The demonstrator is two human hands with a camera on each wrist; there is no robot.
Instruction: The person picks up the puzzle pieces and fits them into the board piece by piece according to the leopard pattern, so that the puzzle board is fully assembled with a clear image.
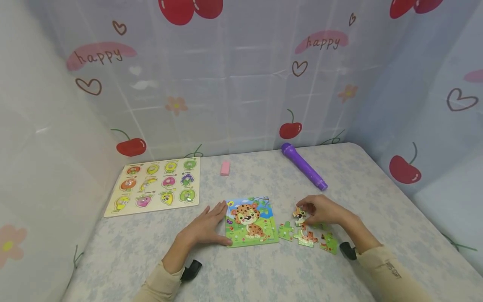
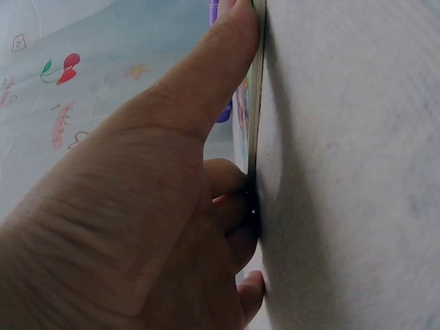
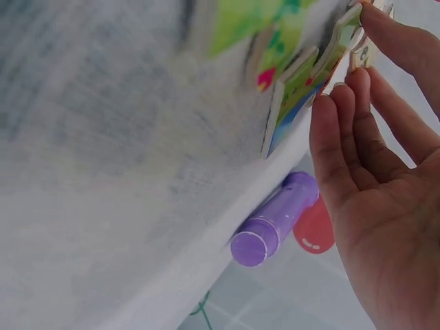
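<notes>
A square leopard picture board (image 1: pixel 235 235) lies flat on the table in the head view. My left hand (image 1: pixel 203 226) rests along its left side, the thumb at the lower left corner and the fingers spread toward the upper one. To the right of the board, my right hand (image 1: pixel 326 210) pinches a jigsaw piece (image 1: pixel 299 214) with a leopard's face on it, between thumb and fingertips. Below and around that hand lie several loose pieces, among them a green piece (image 1: pixel 286 231) and a spotted green piece (image 1: pixel 329 243). Some pieces are partly hidden beneath the hand.
A purple toy microphone (image 1: pixel 303 165) lies at the back right. Behind the board is a small pink block (image 1: pixel 225 168). A wooden fruit puzzle board (image 1: pixel 158 174) occupies the back left. Cherry-printed curtains (image 1: pixel 245 96) border the table's back and sides.
</notes>
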